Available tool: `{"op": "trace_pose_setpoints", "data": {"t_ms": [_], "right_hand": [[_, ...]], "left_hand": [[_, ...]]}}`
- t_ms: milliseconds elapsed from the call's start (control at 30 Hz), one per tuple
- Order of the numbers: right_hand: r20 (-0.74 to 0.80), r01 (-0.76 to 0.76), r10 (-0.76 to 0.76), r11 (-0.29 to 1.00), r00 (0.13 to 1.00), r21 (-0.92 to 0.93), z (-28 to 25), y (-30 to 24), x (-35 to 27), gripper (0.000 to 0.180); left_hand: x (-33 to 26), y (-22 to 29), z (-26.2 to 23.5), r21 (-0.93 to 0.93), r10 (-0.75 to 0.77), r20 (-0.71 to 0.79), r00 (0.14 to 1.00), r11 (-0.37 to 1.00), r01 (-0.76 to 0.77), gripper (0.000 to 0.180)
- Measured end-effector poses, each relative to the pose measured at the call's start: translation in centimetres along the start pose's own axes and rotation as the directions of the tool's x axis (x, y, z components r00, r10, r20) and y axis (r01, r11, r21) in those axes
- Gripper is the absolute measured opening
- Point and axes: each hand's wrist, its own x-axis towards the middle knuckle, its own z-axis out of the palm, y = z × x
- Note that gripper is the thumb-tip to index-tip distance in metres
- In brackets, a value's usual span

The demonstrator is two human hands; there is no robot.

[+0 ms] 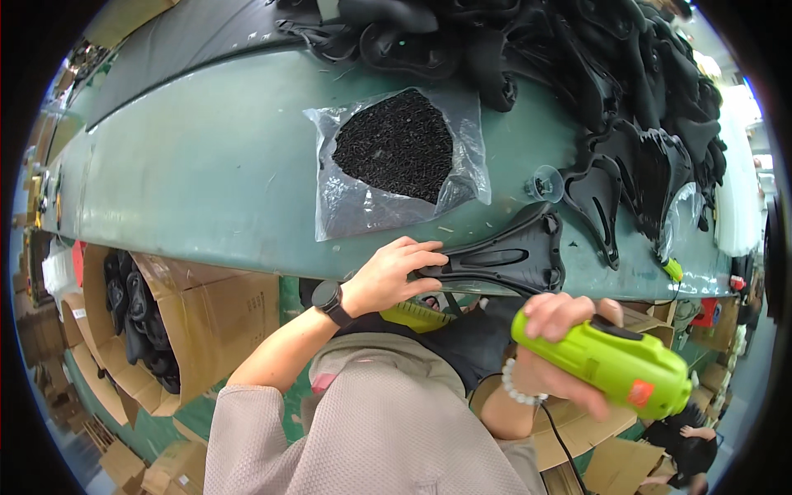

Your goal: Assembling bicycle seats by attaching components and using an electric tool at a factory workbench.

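At the table's near edge, my left hand [396, 272] is closed on the narrow nose of a black bicycle saddle [516, 252]. The saddle lies with its ribbed, slotted side up and its wide end to the right. My right hand [557, 338] grips a lime-green electric screwdriver [631, 367], held near the table edge to the right of my body. No bit can be made out on it. Beyond the saddle sits a small clear cup [545, 183] with a few dark pieces inside. A clear plastic bag [346, 216] lies open, holding a heap of small black screws [396, 144].
Piled black saddles [577, 49] cover the table's far right side. Two slotted saddle shells [596, 202] lie nearer. A cardboard box [214, 330] with black saddles stands at the left. A dark cable [565, 450] hangs below my right wrist. Another person [685, 441] is at lower right.
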Motion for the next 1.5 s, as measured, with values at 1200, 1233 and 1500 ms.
{"op": "trace_pose_setpoints", "data": {"t_ms": [1200,1233,1500], "right_hand": [[-0.720,-0.578,0.309,0.801,0.621,-0.155,-8.2,-3.4,-2.5,0.056],[-0.769,-0.631,0.288,0.753,0.571,-0.187,-10.5,-3.8,-2.7,0.045],[-0.632,-0.613,0.158,-0.157,0.758,-0.774,-16.7,-4.2,-2.6,0.052]], "left_hand": [[-0.3,0.5,-1.4,-0.267,-0.233,-0.067,0.970,0.941,0.207,0.025],[-0.3,-0.2,-1.3,-0.310,-0.243,-0.038,0.969,0.925,0.220,0.027],[1.8,1.5,-1.2,-0.351,-0.402,0.144,0.904,0.834,0.427,0.033]]}}
